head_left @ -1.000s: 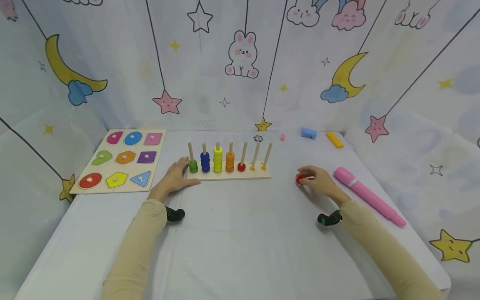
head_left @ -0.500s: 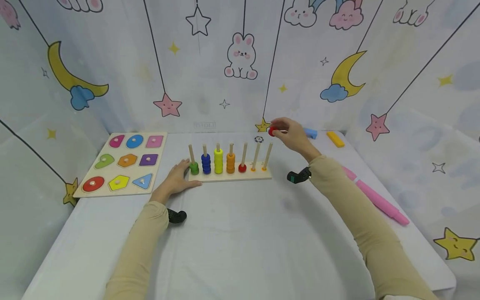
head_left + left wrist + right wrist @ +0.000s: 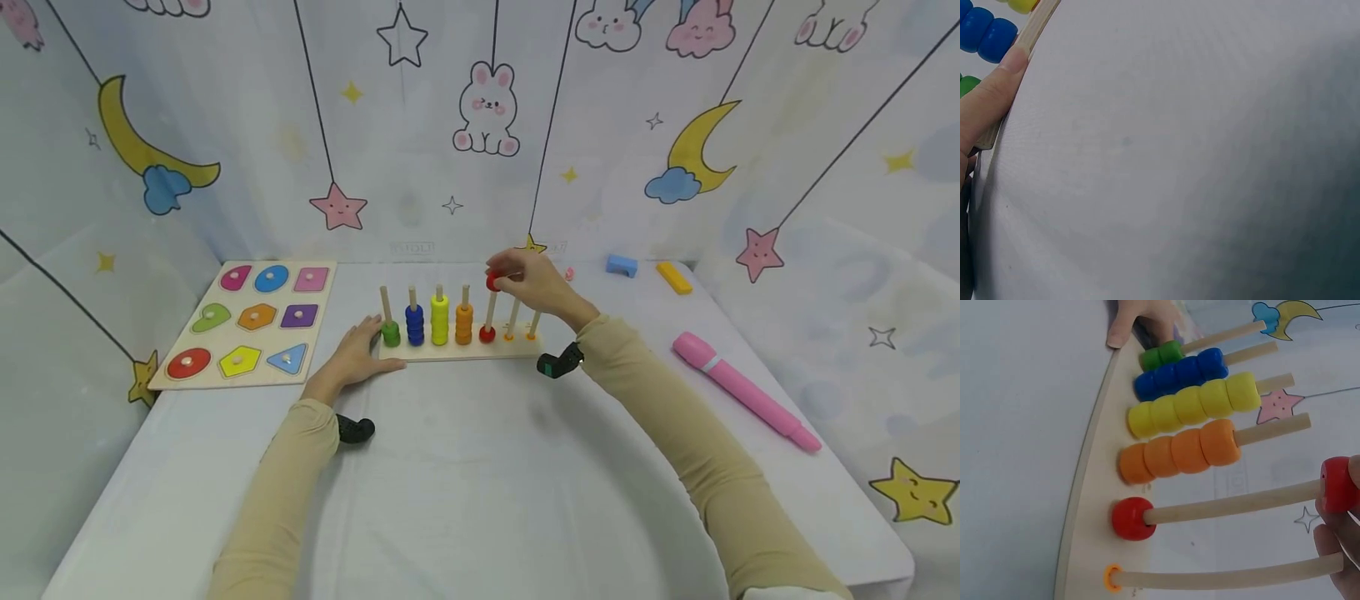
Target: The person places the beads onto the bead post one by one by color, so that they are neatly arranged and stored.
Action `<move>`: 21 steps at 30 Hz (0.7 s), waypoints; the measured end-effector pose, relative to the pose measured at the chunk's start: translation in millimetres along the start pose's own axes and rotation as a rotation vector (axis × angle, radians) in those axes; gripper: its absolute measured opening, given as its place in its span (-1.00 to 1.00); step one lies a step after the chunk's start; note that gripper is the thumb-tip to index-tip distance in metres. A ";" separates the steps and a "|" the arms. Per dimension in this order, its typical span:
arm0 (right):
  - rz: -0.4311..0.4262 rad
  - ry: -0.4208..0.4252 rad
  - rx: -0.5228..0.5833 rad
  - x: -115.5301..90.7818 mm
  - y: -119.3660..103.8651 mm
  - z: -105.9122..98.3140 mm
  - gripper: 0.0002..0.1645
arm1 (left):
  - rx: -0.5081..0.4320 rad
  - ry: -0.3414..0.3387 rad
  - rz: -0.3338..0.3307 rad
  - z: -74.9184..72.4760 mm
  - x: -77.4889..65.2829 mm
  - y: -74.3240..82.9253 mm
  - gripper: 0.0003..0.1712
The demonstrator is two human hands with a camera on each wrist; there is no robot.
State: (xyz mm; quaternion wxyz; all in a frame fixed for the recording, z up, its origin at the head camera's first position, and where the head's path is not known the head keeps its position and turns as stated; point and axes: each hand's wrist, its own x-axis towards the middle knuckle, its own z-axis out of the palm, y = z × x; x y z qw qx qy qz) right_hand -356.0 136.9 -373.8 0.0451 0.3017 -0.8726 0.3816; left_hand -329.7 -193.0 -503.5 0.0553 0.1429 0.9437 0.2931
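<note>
A wooden bead stacker [image 3: 480,354] stands at the back middle of the table, with a row of upright pegs. Thumb along its front edge and fingers at its left end, my left hand [image 3: 351,357] grips the base. Between thumb and fingers my right hand [image 3: 538,282] pinches a red bead [image 3: 1337,485], right at the top of the fifth peg [image 3: 1235,501]. One red bead [image 3: 1133,519] sits at the foot of that peg. Green [image 3: 390,334], blue [image 3: 415,326], yellow [image 3: 439,322] and orange beads [image 3: 464,324] fill the pegs to its left; two pegs to its right bear no beads.
A shape puzzle board [image 3: 255,317] lies at the left. At the right are a pink marker-shaped toy [image 3: 742,389], a blue block [image 3: 621,266] and a yellow block [image 3: 674,278]. A patterned curtain [image 3: 420,125] hangs behind the table.
My right hand has lifted the red bead from the table right of the stacker and carried it left to the fifth peg's tip. The left hand stays at the base.
</note>
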 end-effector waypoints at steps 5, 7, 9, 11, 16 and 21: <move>-0.014 -0.009 -0.027 -0.1 2.5 -1.1 -0.65 | 0.003 0.002 0.000 -1.4 -1.1 0.7 0.17; -0.018 -0.008 -0.037 0.1 3.1 -1.9 -0.64 | 0.004 0.006 -0.001 -1.5 -1.1 0.8 0.18; -0.019 -0.007 -0.033 0.2 3.1 -2.8 -0.63 | 0.003 0.008 -0.002 -1.3 -1.1 0.8 0.18; -0.018 -0.005 -0.028 -0.1 3.0 -3.6 -0.64 | 0.001 0.009 -0.003 -1.2 -1.0 0.6 0.18; -0.013 -0.007 -0.029 -4.5 2.1 -4.3 -0.66 | 0.001 0.006 0.000 -1.0 0.5 -1.2 0.18; -0.049 0.034 -0.093 -14.1 3.6 -5.0 -0.64 | 0.033 -0.017 0.015 -0.2 1.3 -0.5 0.18</move>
